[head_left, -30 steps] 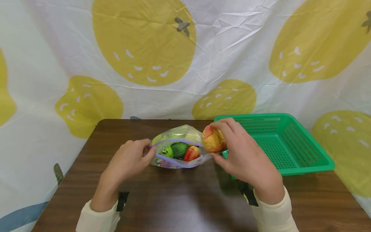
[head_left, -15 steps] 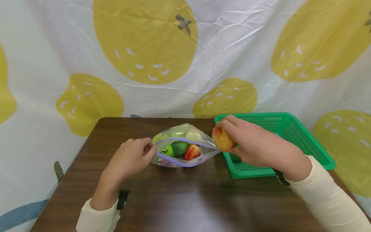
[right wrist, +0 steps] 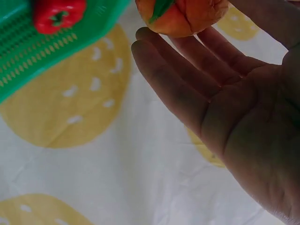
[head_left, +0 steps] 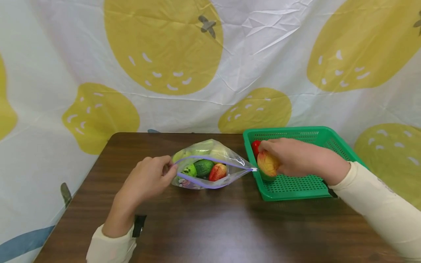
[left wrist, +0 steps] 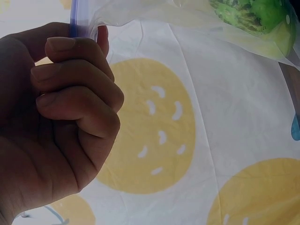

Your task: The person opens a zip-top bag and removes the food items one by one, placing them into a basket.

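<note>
My left hand (head_left: 148, 179) pinches the left end of a clear zip bag (head_left: 227, 155) with a purple seal, fingertips curled at its edge. The bag's mouth gapes. Inside lie a dark green avocado-like fruit (head_left: 204, 168), a red-and-yellow fruit (head_left: 218, 172) and a bright green spotted one (head_left: 190, 170). My right hand (head_left: 296, 157) holds a yellow-orange peach (head_left: 268, 164) by its upper side, over the left part of a green basket (head_left: 296, 195). In the right wrist view the peach (right wrist: 187, 16) shows a green leaf between fingers and thumb.
A red bell pepper (right wrist: 58, 14) lies at the basket's left side, partly behind my right hand in the head view. Something green (head_left: 268, 178) sits below the peach. The brown table (head_left: 210, 226) meets a lemon-print cloth (head_left: 184, 113) behind.
My right hand has moved right with the peach, from the bag's mouth to over the basket. The bag's right corner with its white slider now shows. My left hand has stayed in place.
</note>
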### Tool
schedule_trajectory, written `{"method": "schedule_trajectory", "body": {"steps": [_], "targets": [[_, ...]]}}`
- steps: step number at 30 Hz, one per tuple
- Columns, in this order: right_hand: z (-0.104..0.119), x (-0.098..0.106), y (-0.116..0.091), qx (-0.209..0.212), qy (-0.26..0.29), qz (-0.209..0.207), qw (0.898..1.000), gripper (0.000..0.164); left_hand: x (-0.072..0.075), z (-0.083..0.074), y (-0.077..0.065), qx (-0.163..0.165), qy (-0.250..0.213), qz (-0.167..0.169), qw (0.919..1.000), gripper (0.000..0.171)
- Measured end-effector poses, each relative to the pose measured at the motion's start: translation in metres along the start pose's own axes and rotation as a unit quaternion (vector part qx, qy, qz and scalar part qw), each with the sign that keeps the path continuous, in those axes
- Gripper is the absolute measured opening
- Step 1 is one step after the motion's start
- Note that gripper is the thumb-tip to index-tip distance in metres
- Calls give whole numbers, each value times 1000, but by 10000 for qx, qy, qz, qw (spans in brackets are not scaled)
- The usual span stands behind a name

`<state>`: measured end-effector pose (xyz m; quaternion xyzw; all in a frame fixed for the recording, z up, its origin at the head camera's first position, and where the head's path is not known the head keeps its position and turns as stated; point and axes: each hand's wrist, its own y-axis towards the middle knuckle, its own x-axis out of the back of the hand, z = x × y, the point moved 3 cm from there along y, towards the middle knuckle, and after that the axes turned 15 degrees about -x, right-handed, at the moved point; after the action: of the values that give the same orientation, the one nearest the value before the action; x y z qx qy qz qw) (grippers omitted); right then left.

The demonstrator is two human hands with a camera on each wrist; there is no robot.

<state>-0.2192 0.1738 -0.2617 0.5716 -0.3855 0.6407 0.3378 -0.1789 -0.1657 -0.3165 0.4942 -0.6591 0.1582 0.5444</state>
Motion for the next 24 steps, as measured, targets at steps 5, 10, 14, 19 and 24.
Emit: {"method": "schedule_trajectory", "body": {"steps": [5,10,14,19,24], "targets": [[-12,-19,7,-140,134,468,9987,47,0,0,0,1,9,-15,10000,18],[-18,-34,12,-259,183,752,9967,46,0,0,0,-21,20,-39,10000,18],[-20,-43,16,-298,187,903,9953,44,0,0,0,-31,43,-56,10000,18],[-22,-52,20,-438,120,981,9941,43,-1,1,0,-42,49,-60,10000,18],[-24,-59,23,-533,129,1035,9931,44,0,1,0,-19,21,-34,10000,18]]}}
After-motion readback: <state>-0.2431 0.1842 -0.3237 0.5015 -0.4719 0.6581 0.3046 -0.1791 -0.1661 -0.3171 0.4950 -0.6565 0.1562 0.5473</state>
